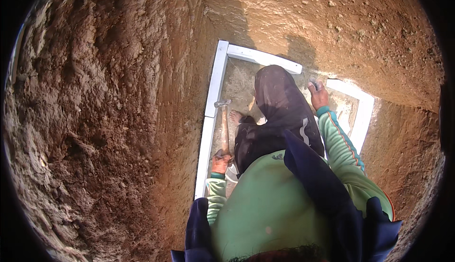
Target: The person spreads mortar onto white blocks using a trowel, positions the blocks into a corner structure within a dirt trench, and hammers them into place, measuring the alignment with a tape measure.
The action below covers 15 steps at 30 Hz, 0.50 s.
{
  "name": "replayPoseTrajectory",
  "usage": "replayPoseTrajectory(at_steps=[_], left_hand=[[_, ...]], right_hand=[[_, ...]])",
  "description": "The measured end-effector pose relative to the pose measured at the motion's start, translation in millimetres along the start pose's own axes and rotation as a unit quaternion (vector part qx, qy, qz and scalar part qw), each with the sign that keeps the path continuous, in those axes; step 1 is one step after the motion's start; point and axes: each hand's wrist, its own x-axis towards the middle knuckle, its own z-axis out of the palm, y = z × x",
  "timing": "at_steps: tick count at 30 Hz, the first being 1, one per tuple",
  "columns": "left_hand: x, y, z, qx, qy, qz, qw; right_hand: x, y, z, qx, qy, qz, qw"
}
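My left hand (221,161) is closed round the wooden handle of a hammer (225,128). The hammer's head points away from me, close beside the long white blocks (216,79) on the left. Out to the right, my right hand (319,96) reaches down to the gap between the far white block (265,58) and a short white block (345,87). Its fingers are bent together round a small greyish thing that is too unclear to name. My bent knee in dark trousers (279,91) rises between the hands.
A rough brown earth wall (104,96) stands close on the left, with another earth wall (303,15) ahead. White blocks (362,120) also line the right side. My bare foot (235,116) is on the grey-brown floor (239,79). Dark blue cloth (322,181) hangs over my green shirt.
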Motion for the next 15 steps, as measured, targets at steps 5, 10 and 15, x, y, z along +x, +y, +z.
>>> replayPoseTrajectory(at_steps=[5, 10, 15], left_hand=[[16.6, 76.1, 59.9, 0.074, -0.106, 0.030, 0.991], [57.1, 125.5, 122.6, 0.129, -0.152, -0.008, 0.980], [184.3, 82.1, 126.8, 0.279, -0.225, 0.093, 0.929]], right_hand=[[-52.3, -69.7, 73.5, 0.106, -0.329, 0.071, 0.936], [-72.5, -40.3, 182.1, 0.589, -0.318, 0.288, 0.685], [-19.9, 30.1, 203.3, 0.557, -0.074, 0.395, 0.727]])
